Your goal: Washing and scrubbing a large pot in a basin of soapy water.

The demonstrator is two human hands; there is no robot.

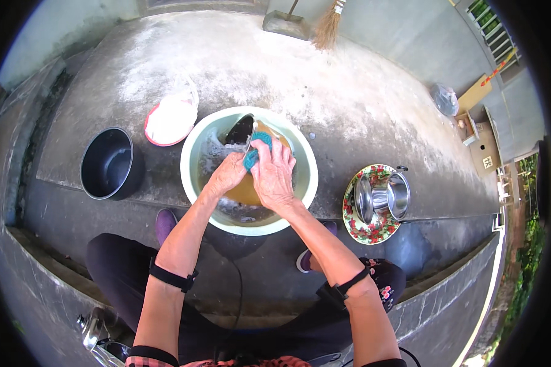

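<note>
My right hand (274,174) has its fingers (269,150) pressed down and curled over a teal scrubbing pad (253,156), gripping it against a brown pot (251,183) that sits tilted in the pale green basin (303,153). My left hand (226,174) is closed around the near edge of that pot, just beside my right fingertips, steadying it. The pot lies directly under both sets of fingers, half sunk in grey soapy water.

I judge the pot to be stiff and fairly heavy, and slick with suds, so the rim is the safest place to hold it (a flat wet wall would slide away). The pad is soft and light and squashes under my fingers; it wants a whole-palm press instead of a pinch.

Well off to the left of my left fingers stands a dark bucket (111,164), and beyond it a white lid with a red rim (172,116). Well to the right of my right fingers a flowered plate (373,231) carries shiny steel cups (390,194).

Much of the pot is hidden beneath my hands and the water, so I cannot tell its full shape, nor what the dark opening (240,129) beyond my fingertips really is. My left fingertips are tucked out of sight. A broom (328,24) at the far edge is cut off.
</note>
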